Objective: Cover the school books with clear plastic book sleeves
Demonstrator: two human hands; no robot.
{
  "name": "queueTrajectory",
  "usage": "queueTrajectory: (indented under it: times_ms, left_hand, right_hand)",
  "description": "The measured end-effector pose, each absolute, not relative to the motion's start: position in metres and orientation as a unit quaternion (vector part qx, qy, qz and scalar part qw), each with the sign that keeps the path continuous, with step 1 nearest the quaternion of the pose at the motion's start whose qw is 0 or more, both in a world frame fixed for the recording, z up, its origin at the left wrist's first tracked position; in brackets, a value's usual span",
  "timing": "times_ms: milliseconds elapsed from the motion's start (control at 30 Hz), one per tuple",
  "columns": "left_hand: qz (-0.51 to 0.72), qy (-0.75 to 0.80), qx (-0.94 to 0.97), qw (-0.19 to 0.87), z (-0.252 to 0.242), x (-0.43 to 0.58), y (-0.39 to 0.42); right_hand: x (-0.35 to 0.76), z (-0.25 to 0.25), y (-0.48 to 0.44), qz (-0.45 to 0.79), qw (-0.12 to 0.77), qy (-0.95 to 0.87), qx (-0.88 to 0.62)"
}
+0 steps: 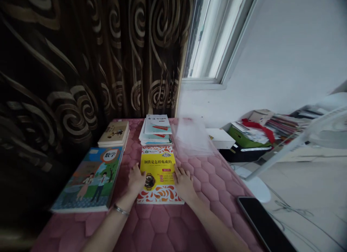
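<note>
Left hand (137, 180) and right hand (184, 184) were open, flat against both edges of the yellow "钢铁是怎样炼成的" book (158, 172), lying on the pink quilted mat (162, 226), with the "数学" textbook (89, 179) just left and the "书法" book (157, 124) behind!

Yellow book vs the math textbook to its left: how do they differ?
The yellow book has a yellow cover with red-and-white swirled bands; the math textbook has an illustrated cover showing two figures outdoors. The yellow book sits between the left hand and right hand, touching both; the math textbook is untouched. Both lie closed and flat on the pink quilted mat.
</note>
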State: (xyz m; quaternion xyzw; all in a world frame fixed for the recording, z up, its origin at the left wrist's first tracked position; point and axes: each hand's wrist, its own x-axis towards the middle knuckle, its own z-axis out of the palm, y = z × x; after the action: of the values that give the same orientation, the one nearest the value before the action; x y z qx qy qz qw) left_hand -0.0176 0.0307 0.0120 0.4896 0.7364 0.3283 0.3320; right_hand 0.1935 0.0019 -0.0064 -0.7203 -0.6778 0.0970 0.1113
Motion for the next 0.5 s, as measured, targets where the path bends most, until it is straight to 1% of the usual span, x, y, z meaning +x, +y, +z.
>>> queueTrajectory:
  times_ms: [100, 233, 367, 500]
  left_hand:
    - [0.34, 0.719, 0.435, 0.421, 0.029, -0.021, 0.045]
    - [0.354, 0.645, 0.396, 0.55, 0.042, -0.023, 0.047]
    - [0.422, 0.574, 0.388, 0.585, 0.054, -0.008, 0.032]
    - [0.512, 0.496, 0.399, 0.577, 0.072, 0.015, 0.011]
  right_hand:
    - [0.192, -0.011, 0.002, 0.094, 0.129, -0.676, -0.719]
    - [0.195, -0.024, 0.005, 0.094, 0.174, -0.674, -0.712]
    - [0.201, -0.04, 0.012, 0.13, 0.274, -0.666, -0.681]
    - [0.208, -0.039, 0.016, 0.236, 0.423, -0.592, -0.644]
